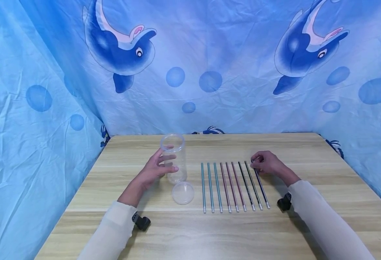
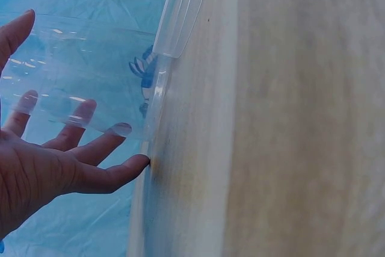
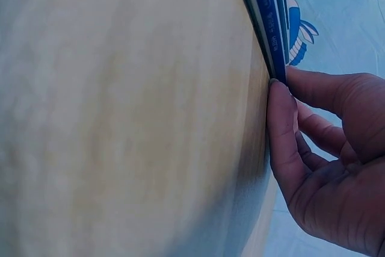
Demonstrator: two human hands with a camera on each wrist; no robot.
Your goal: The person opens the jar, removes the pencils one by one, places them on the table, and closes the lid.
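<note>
A clear plastic jar (image 1: 181, 160) stands upright and uncapped left of the table's middle. My left hand (image 1: 153, 169) holds its side, fingers around the wall and partly seen through it in the left wrist view. Flat in front of the jar lies its round clear lid (image 1: 183, 193). To the right is a row of pencils: teal ones (image 1: 210, 187), dark red ones (image 1: 232, 186) and dark green ones (image 1: 246, 186). At the row's right end, my right hand (image 1: 267, 162) pinches the far end of a dark blue pencil (image 1: 262, 189) between thumb and finger; its white-tipped end points toward me.
The light wooden table (image 1: 190, 234) runs back to a blue cloth backdrop (image 1: 242, 112) printed with dolphins and bubbles. Cloth also hangs along the left and right sides. A small black device sits at each wrist.
</note>
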